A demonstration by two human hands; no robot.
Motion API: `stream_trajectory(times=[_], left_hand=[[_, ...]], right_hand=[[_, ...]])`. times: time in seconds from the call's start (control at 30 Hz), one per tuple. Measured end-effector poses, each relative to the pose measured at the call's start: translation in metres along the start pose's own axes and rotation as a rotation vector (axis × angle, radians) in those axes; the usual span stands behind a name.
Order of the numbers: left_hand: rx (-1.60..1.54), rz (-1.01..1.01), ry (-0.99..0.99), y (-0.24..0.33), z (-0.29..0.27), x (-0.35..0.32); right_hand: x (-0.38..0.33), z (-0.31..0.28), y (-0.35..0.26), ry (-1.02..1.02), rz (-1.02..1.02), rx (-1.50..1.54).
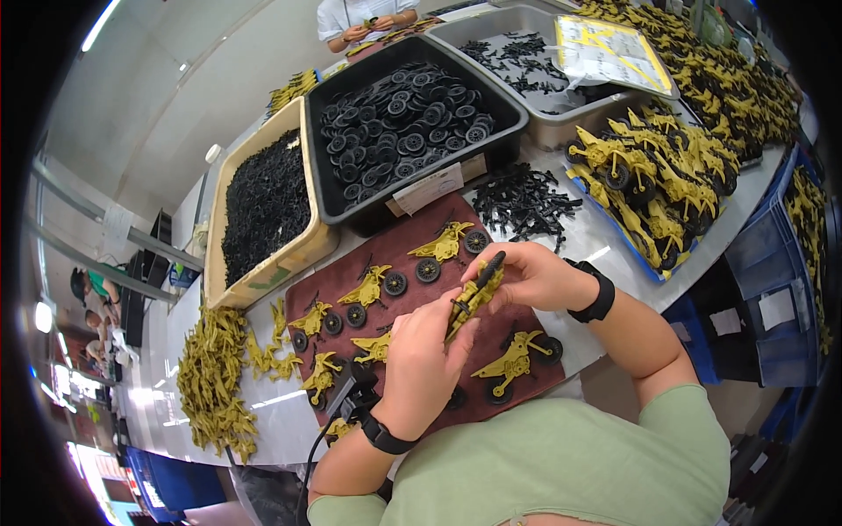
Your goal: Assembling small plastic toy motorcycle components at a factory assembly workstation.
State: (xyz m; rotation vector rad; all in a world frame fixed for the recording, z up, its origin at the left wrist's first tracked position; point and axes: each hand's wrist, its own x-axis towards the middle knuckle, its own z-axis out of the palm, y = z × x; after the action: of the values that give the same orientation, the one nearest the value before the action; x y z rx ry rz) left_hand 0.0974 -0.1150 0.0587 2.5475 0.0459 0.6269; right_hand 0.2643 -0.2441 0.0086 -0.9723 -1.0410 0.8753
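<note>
one white label on black bin

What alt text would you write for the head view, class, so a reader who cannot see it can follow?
Both hands, left hand and right hand, hold a yellow toy motorcycle with a black wheel over a brown mat of part-built ones. Bins of black wheels and small black parts stand behind.

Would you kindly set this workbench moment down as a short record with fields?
left hand: grips the body of the yellow toy motorcycle
right hand: at the toy's upper end, by its black wheel
mat: dark red, with part-built yellow bikes and loose wheels
bins: black wheel bin, tan bin of small black parts
right of mat: finished yellow bikes
</note>
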Motion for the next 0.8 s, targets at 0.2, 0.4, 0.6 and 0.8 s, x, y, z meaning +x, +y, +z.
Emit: stream_trajectory(times=[0.2, 0.4, 0.6, 0.8], left_hand=[[0.001, -0.016, 0.120, 0.008, -0.003, -0.006], [0.015, -0.026, 0.152, 0.010, -0.003, -0.005], [0.029, -0.014, 0.151, 0.010, -0.002, -0.004], [0.032, 0.007, 0.175, 0.007, -0.002, -0.005]], right_hand=[[-0.001, 0.007, 0.004, -0.061, 0.019, 0.028], [0.000, 0.008, 0.005, -0.043, 0.031, 0.013], [0.000, 0.009, 0.004, -0.043, 0.015, 0.040], [-0.002, 0.009, 0.006, -0.023, 0.025, -0.034]])
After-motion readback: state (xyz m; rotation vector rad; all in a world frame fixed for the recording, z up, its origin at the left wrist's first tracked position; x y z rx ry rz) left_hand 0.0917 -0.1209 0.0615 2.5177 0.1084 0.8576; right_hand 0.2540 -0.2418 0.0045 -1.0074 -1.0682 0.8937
